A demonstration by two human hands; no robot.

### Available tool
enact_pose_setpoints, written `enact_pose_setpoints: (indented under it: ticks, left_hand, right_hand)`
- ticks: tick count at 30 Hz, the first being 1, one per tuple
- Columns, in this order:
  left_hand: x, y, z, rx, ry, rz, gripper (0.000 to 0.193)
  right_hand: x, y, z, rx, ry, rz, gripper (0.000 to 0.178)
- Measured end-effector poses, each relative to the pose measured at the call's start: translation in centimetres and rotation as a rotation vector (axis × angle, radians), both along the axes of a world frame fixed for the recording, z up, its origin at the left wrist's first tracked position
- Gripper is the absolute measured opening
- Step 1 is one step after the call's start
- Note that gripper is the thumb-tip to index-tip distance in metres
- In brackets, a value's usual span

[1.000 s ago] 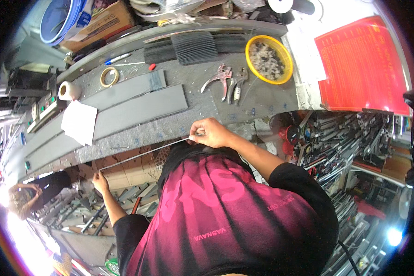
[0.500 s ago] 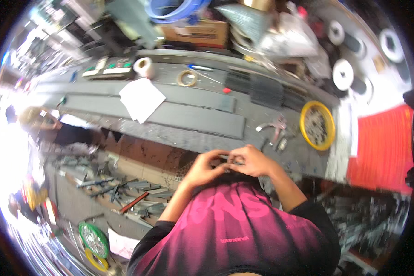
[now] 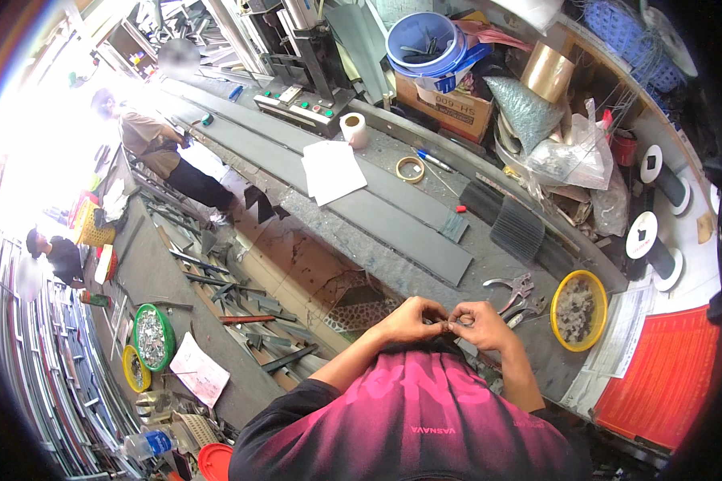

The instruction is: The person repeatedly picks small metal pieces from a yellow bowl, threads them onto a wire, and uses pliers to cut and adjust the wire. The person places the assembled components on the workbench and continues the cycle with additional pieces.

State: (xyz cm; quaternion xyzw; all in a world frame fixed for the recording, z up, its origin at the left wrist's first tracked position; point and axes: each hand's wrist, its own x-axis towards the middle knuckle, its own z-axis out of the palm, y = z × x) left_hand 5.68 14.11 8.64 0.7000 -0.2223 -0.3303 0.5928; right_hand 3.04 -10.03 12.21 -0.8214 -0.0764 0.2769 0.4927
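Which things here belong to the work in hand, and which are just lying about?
In hand:
- left hand and right hand, fingertips together; anything pinched is unclear

Apparently lying about:
- long flat grey strips
- white paper sheets
- silvery metal pliers
- round yellow basket

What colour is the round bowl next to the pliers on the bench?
The bowl is yellow; the head view shows it best.
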Motion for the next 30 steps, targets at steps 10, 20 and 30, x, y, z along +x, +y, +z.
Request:
enact_pose_setpoints:
  ticks: [10,20,30]
  left_hand:
    - [-3.4,-4.4,-1.2,0.095,0.066,-0.011,0.02]
    - [-8.9,-3.7,-3.3,0.063,0.212,0.396,0.016]
    - [-14.7,-4.8,-4.0,0.006,0.17,0.548,0.018]
  right_hand:
    - [-2.0,-5.1,-1.6,0.032,-0.039,0.104,0.025]
    - [4.0,-1.9,-3.8,-0.126,-0.478,0.275,0.059]
    - [8.1,1.9,-8.5,-0.589,-0.621,0.159,0.051]
